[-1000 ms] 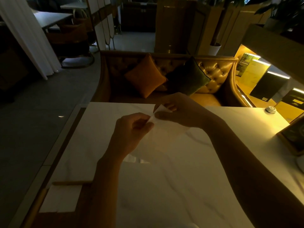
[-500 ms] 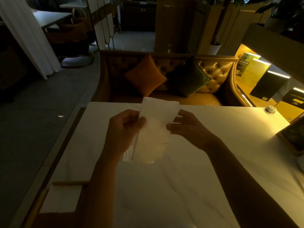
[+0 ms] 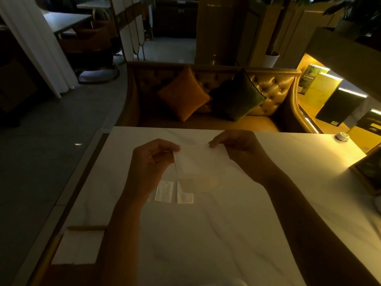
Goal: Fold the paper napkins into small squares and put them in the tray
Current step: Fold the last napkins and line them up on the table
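Thin white paper napkin (image 3: 195, 159), soft, roughly square, held above marble-look tabletop (image 3: 226, 234); L hand (image 3: 152, 162) + R hand (image 3: 237, 149) pinch top corners; possibly half-folded, dim light.

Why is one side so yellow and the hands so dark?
In the head view, warm light strips at the right tint that side of the table yellow, while the room at the left is dim; also in the head view, the left hand and right hand, pinching the napkin, look dark against the pale top.
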